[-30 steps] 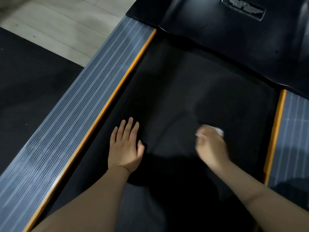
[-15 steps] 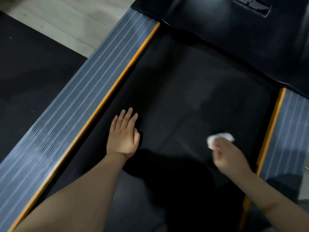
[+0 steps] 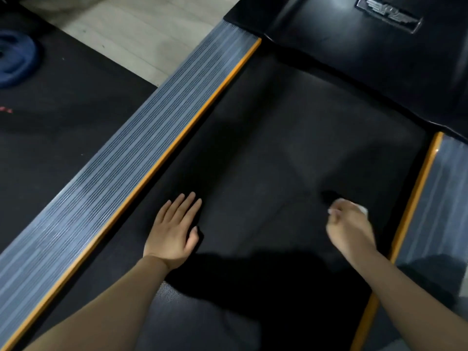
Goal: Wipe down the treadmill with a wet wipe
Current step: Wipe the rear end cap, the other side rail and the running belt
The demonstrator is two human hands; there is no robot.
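Our right hand [image 3: 350,231] curls its fingers around a white wet wipe [image 3: 362,210], of which only a pale corner shows past the knuckles, at about one o'clock from the fist; the bundle presses down on the black treadmill belt [image 3: 266,153], toward the belt's right side and near the orange strip [image 3: 415,196] that edges it at three o'clock. Our left hand [image 3: 174,231] lies flat on the belt with fingers straight and slightly spread, grasping nothing, apparently bracing our weight. Beyond it, at nine to ten o'clock, runs the ribbed grey side rail [image 3: 121,171] with its own orange edging, and at twelve o'clock sits the glossy black motor cover [image 3: 354,49] bearing a winged badge [image 3: 388,15]. Off the machine, at ten o'clock, a dark floor mat [image 3: 58,110] carries a blue weight plate [image 3: 15,59], with pale wooden floor [image 3: 141,29] behind. We judge the wipe to be light, soft and limp, likely to bunch or fold over itself on the belt's textured surface, so it is best kept wadded under the fingertips with the palm pressing down, rather than pinched by a corner. Faint lighter streaks on the belt ahead of the fist may be damp traces, though we cannot tell for sure. The rails and cover look as yet unwiped, by our reading.
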